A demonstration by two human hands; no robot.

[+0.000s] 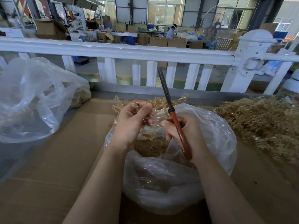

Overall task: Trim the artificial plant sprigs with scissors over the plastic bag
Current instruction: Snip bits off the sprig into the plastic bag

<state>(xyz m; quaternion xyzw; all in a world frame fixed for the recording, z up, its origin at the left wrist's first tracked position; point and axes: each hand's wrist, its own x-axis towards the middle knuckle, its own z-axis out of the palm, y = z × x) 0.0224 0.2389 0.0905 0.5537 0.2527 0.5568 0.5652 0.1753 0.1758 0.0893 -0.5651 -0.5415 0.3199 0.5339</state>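
Left hand [129, 122] pinches a tan artificial sprig [159, 101] in curled fingers [146, 109] above the open mouth of the clear plastic bag [215, 126], which holds clippings [150, 147]. Right hand [182, 135] grips the red-handled scissors [174, 117], blades together and pointing up past the sprig. Untrimmed sprigs [258, 120] are heaped on the cardboard surface [64, 159] at right. For a clean trim, the cut is best made directly over the bag mouth, clear of the holding fingers.

Single head-worn view, facing forward and down, close over the hands [155, 126], wide-angle.
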